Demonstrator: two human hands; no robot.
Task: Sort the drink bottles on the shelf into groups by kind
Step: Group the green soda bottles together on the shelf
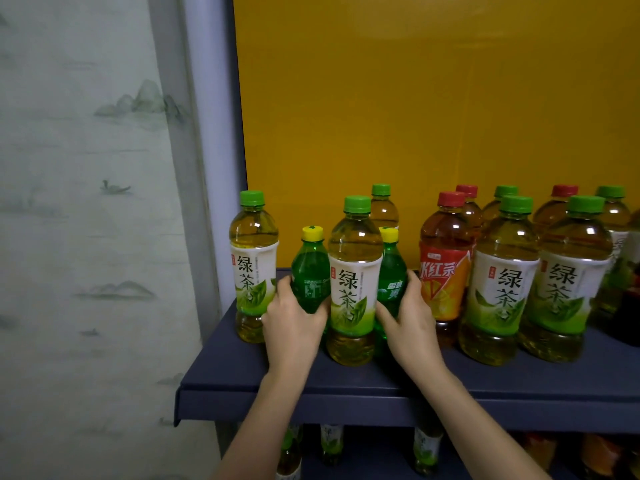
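On the dark blue shelf (346, 393) stand green tea bottles with green caps, red-capped iced tea bottles and two small green soda bottles with yellow caps. My left hand (294, 323) grips the left soda bottle (310, 271). My right hand (408, 320) grips the right soda bottle (391, 268). Between the two sodas stands a green tea bottle (353, 282). Another green tea bottle (252, 265) stands at the shelf's left end. A red iced tea bottle (443, 265) is just right of my right hand, with two more green tea bottles (502, 282) (564, 282) beyond it.
More bottles stand in the back row against the yellow back panel (415, 98). A lower shelf holds more bottles (330, 445). A grey upright (204, 168) and a painted wall (86, 202) bound the shelf on the left. A bare strip runs along the shelf's front.
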